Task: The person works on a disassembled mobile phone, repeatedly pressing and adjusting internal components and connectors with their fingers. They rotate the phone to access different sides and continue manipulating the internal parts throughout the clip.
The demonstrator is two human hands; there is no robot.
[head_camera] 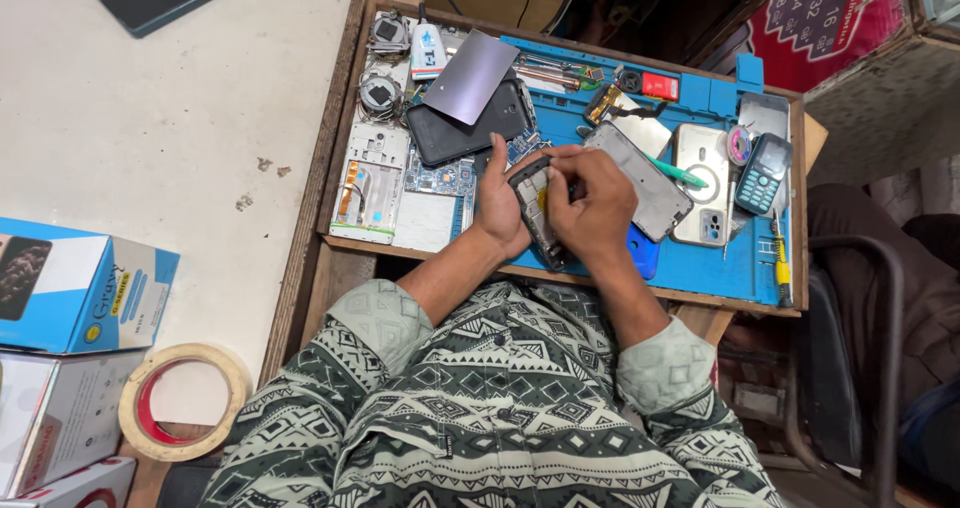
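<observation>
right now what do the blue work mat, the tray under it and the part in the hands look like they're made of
Blue work mat: likely silicone or rubber, matte, with moulded compartments along its far edge.
Tray: wood, worn brown with visible grain on the rim.
Phone frame, held by the left hand and right hand: seemingly dark plastic, dull finish; any metal inside can't be judged.

Soft, even daylight filled the scene, bright on the pale worktop at the left. Shadows were faint, deepest under the worktop's near edge. A dull sheen lay on the grey panel. Focus was sharp throughout, with slight wide-angle stretch at the corners.
</observation>
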